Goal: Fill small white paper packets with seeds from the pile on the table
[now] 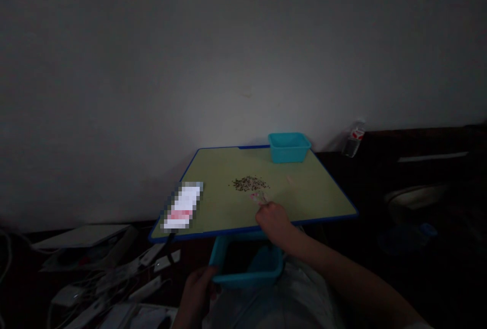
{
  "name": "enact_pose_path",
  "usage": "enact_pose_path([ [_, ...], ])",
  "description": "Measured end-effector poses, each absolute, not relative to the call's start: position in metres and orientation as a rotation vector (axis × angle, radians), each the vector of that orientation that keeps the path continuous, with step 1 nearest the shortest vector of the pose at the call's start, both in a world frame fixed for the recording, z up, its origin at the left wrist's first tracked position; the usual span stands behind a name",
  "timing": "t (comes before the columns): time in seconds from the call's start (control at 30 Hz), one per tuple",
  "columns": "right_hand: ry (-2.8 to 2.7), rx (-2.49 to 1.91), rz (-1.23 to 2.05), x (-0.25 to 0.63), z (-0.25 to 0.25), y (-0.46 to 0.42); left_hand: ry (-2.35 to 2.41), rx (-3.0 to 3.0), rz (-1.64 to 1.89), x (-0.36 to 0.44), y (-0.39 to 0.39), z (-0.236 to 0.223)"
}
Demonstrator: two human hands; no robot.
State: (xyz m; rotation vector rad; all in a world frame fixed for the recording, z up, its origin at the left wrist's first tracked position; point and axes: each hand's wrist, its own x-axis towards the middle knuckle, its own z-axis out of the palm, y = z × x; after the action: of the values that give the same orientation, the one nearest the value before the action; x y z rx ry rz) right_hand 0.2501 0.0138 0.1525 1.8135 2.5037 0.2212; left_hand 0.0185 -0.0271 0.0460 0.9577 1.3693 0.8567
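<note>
A loose scatter of small dark grains [249,183] lies on the pale yellow top of a blue-edged table [216,212]. Just short of it is my right hand [274,221], its fingers closed on a small pale thing with pink marks [259,197]; what kind of thing it is cannot be made out. My left hand [200,283] grips the left rim of a blue plastic bin [247,282], held below the table's front edge. Inside that bin it is too dark to tell most of what is there, though a lighter blue shape shows at its right.
A second blue bin [289,154] stands at the table's back right corner. Toward the left edge lies a bright, blurred-out phone-like rectangle [182,206]. Cables and white boxes [72,293] clutter the lower left. A clear bottle [353,141] leans by the wall on the right.
</note>
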Motion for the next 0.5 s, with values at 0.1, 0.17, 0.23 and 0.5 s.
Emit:
enact_pose_path([
  [0.1, 2.493, 1.837, 0.266, 0.269, 0.151, 0.011, 1.369, 0.952, 0.845, 0.021, -0.028, 0.047],
  [0.17, 2.478, 1.862, 0.294, 0.285, 0.149, 0.009, 1.368, 0.955, 0.850, 0.021, -0.028, 0.046],
  [0.23, 2.449, 1.902, 0.320, 0.304, 0.148, 0.009, 1.369, 0.955, 0.858, 0.020, -0.028, 0.045],
  [0.5, 2.353, 2.048, 0.360, 0.362, 0.143, 0.020, 1.397, 0.934, 0.846, 0.020, -0.027, 0.042],
])
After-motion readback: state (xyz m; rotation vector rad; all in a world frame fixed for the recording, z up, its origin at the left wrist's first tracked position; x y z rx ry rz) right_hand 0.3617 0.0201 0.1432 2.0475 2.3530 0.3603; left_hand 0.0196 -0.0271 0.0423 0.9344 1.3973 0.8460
